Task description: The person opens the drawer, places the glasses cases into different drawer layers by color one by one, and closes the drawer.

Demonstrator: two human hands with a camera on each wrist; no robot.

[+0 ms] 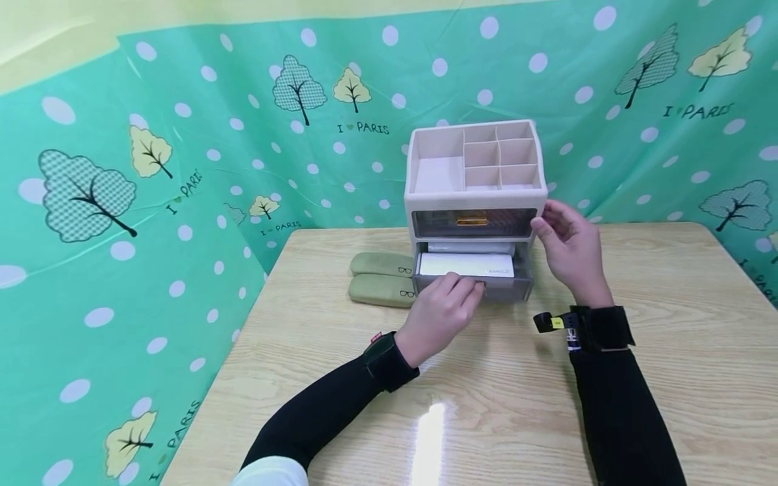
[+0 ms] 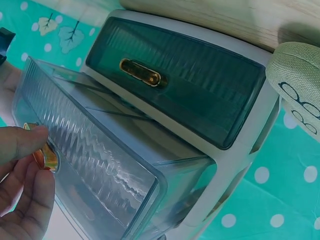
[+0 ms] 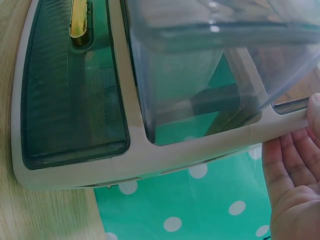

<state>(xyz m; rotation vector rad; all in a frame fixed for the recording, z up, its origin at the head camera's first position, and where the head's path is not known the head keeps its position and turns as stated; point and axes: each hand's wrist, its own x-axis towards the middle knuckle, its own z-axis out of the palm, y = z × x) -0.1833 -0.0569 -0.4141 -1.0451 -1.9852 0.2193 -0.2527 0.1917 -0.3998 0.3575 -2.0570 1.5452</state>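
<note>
A white desktop organizer with clear drawers stands at the back of the table. Its middle drawer is pulled out, and inside lies a white box with small lettering. My left hand pinches this drawer's gold handle between thumb and fingers, as the left wrist view shows. On the organizer's right side, my right hand grips the frame, thumb at the front edge and fingers along the side wall. The upper drawer is closed. Below the open one, the closed bottom drawer appears in the left wrist view.
Two green glasses cases lie side by side on the wooden table, against the organizer's left. Divided compartments form the organizer's top. A green dotted cloth hangs behind and to the left.
</note>
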